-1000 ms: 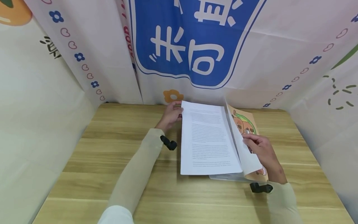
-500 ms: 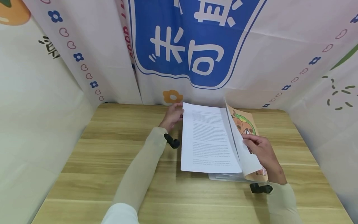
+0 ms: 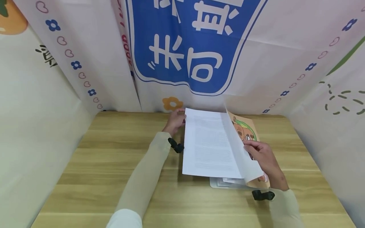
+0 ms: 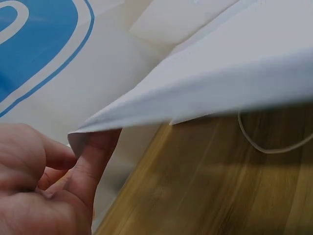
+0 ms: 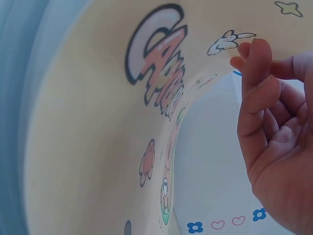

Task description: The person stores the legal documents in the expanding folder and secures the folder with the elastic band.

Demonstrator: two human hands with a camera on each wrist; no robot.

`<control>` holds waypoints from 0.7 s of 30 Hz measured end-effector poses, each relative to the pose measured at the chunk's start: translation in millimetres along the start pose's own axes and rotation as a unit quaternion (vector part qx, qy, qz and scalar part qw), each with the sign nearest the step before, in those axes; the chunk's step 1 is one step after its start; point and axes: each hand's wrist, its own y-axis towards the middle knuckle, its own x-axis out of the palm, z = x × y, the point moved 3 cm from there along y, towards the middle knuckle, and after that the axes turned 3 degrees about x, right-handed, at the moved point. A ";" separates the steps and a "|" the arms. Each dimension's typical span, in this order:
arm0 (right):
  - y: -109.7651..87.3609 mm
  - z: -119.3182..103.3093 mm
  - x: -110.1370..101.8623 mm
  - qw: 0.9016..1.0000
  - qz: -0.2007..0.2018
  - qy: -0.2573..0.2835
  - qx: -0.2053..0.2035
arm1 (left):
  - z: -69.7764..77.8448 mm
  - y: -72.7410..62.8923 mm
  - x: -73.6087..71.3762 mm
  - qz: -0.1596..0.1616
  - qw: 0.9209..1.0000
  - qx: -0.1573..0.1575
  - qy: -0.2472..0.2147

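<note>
In the head view, my left hand [image 3: 174, 122] holds a white printed sheet [image 3: 212, 142] by its upper left edge. The left wrist view shows the fingers of this hand pinching a corner of the sheet [image 4: 205, 93], which hangs above the table. My right hand [image 3: 263, 158] pinches the edge of a raised folder cover [image 3: 248, 158], white inside and orange with a cartoon capybara outside. In the right wrist view the orange cover [image 5: 98, 137] curves beside the right hand [image 5: 279, 132]. The sheet's right edge lies against the inner side of the cover. A clear pocket [image 3: 218, 183] shows below the sheet.
The wooden table [image 3: 114, 164] extends on both sides of the folder. Printed cloth [image 3: 199, 63] hangs along its back edge, close to the left hand, and along both sides. Black wrist cameras [image 3: 176, 145] sit on both forearms.
The sheet has shifted slightly away from me and a little towards the folder cover, with the left hand still holding it. The right hand keeps the cover raised. The head view has tilted slightly.
</note>
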 end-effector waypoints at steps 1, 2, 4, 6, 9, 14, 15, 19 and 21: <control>0.6 0.1 0.8 1.000 0.000 0.001 -0.003 | 0.2 0.1 0.2 0.004 1.000 0.003 0.002; 1.0 0.3 1.4 1.000 0.000 0.001 -0.004 | 0.3 0.1 1.2 0.008 1.000 0.005 0.003; 1.5 0.3 2.5 1.000 -0.001 0.002 -0.007 | 0.2 0.0 3.6 0.009 1.000 0.006 0.007; 1.5 0.3 3.6 1.000 -0.003 0.002 -0.007 | -0.4 -1.1 6.6 0.008 1.000 0.005 0.007; 1.5 -0.7 3.2 1.000 -0.005 0.002 -0.003 | -2.3 -2.6 12.0 0.003 1.000 -0.002 0.005; 0.4 -2.4 2.0 1.000 -0.003 0.005 0.013 | -7.7 -7.4 15.3 -0.006 0.999 -0.008 0.034; 0.2 -2.6 1.8 1.000 -0.003 0.005 0.015 | -8.7 -8.8 15.2 -0.008 0.999 -0.008 0.047; -0.4 -2.8 1.1 1.000 -0.005 0.005 0.023 | -15.0 -13.3 12.4 -0.020 0.996 -0.010 0.086; -0.2 -2.3 0.4 1.000 -0.005 0.005 0.021 | -18.5 -16.3 9.6 -0.029 0.995 -0.013 0.092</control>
